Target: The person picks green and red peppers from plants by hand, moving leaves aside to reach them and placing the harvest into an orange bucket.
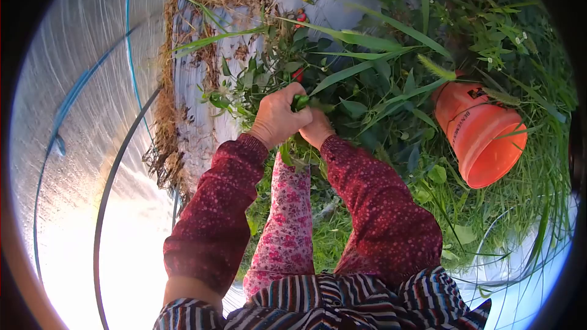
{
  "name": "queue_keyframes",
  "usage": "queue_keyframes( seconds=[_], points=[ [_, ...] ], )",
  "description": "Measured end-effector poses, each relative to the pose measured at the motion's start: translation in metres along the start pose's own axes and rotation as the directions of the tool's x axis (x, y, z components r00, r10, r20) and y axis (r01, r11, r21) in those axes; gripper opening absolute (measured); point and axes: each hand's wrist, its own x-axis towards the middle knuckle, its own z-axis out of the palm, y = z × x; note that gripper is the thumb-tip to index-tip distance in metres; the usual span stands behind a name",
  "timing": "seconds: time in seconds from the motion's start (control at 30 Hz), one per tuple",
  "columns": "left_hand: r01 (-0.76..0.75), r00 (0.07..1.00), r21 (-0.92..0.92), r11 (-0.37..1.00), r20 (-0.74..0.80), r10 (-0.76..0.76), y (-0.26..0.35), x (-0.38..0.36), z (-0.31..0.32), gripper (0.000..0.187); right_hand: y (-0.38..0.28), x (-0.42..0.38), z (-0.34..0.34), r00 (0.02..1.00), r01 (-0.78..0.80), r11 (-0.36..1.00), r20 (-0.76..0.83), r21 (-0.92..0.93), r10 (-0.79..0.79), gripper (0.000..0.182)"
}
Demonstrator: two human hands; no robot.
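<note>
My left hand point(278, 113) is closed among the leaves of a pepper plant point(290, 67), thumb and fingers pressed on its greenery. Right beside it, my right hand point(317, 128) is closed too, partly hidden behind the left, with the knuckles of both hands meeting. A dark green, glossy piece point(299, 102) pokes out between the hands; whether it is a pod or a leaf I cannot tell. Just above the hands a red pepper point(298, 75) shows through the foliage, and another small red fruit point(301, 18) hangs farther off.
An orange bucket point(483, 131) lies tipped on its side in tall grass at the right. Plastic sheeting point(79, 122) with a blue cord point(129, 36) and a dark hose point(119, 165) rises at the left. Dry straw point(168, 104) borders the pale ground cover point(202, 85).
</note>
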Motion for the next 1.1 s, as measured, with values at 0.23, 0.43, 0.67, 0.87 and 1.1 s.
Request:
queue_keyframes(
  seconds=[0.23,0.43,0.67,0.87,1.1],
  points=[
    [0.039,0.996,-0.629,0.776,-0.039,-0.081,0.005,0.024,-0.081,0.028,0.011,-0.002,-0.002,0.99,-0.116,0.993,0.073,-0.023,0.117,0.026],
    [0.22,0.954,0.633,0.742,0.018,-0.299,-0.035,0.07,-0.08,0.044,0.015,0.001,-0.003,0.988,-0.114,0.991,0.097,-0.07,0.121,0.025],
    [0.259,0.891,0.598,0.759,0.155,-0.426,-0.073,0.077,-0.065,0.058,0.018,-0.002,-0.002,0.991,-0.103,0.989,0.069,-0.107,0.111,0.024],
    [0.28,0.96,-0.148,0.949,0.061,-0.274,-0.085,0.034,-0.053,0.05,0.022,-0.001,-0.003,0.986,-0.133,0.991,0.097,-0.01,0.133,0.024],
    [0.166,0.985,-0.5,0.85,0.133,-0.114,-0.054,-0.028,-0.001,0.033,0.006,0.006,-0.009,0.97,-0.241,0.722,0.156,0.648,0.184,0.028]
  ],
)
